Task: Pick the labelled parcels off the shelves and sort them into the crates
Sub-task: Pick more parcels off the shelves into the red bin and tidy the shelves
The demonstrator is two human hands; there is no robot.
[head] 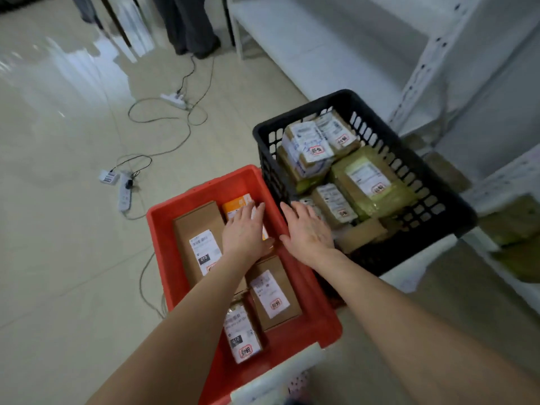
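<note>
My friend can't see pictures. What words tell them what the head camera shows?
Two open hands reach down over two crates of labelled parcels: the left hand over an orange parcel in the red crate, the right hand over the rim of the black crate. On the right stand white shelves.

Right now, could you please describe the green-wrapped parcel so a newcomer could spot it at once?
Find the black crate beside the white shelving, right of the red crate. Along its right side lies the green-wrapped parcel: the biggest there, in shiny yellow-green film, while its neighbours are mostly brown.
</note>
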